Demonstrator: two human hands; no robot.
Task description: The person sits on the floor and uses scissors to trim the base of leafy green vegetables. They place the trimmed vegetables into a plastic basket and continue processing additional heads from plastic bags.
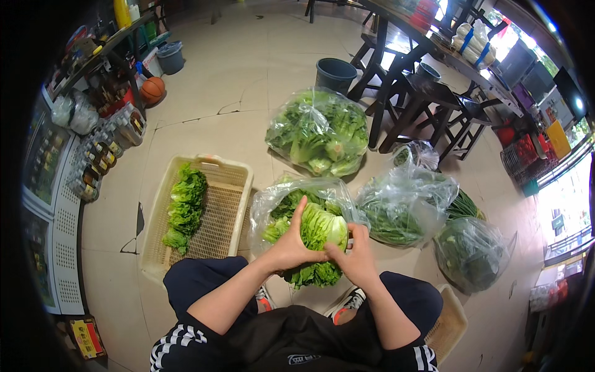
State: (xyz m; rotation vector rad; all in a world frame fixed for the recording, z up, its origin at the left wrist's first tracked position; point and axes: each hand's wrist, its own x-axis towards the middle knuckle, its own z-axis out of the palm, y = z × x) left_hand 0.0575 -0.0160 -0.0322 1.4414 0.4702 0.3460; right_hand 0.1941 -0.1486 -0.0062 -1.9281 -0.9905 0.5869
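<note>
Between my two hands is a head of leafy green lettuce (320, 228), its pale ribs turned up and its dark frilly leaves hanging below. My left hand (290, 246) grips its left side, thumb and fingers spread around it. On the right, my right hand (357, 255) holds the pale stem end. Just behind the lettuce lies an open clear plastic bag (265, 204) with more lettuce inside. To the left, a cream plastic basket (244, 200) has a row of lettuce heads (186, 209) along its left side.
A tied bag of lettuce (318, 132) sits ahead, before a grey bucket (335, 74). Bagged greens (395, 209), scallions (465, 204) and another vegetable bag (474, 253) lie right. A second basket (448, 321) is by my right knee. Wooden stools (427, 93), bottles (100, 158) and a basketball (152, 90) stand farther off.
</note>
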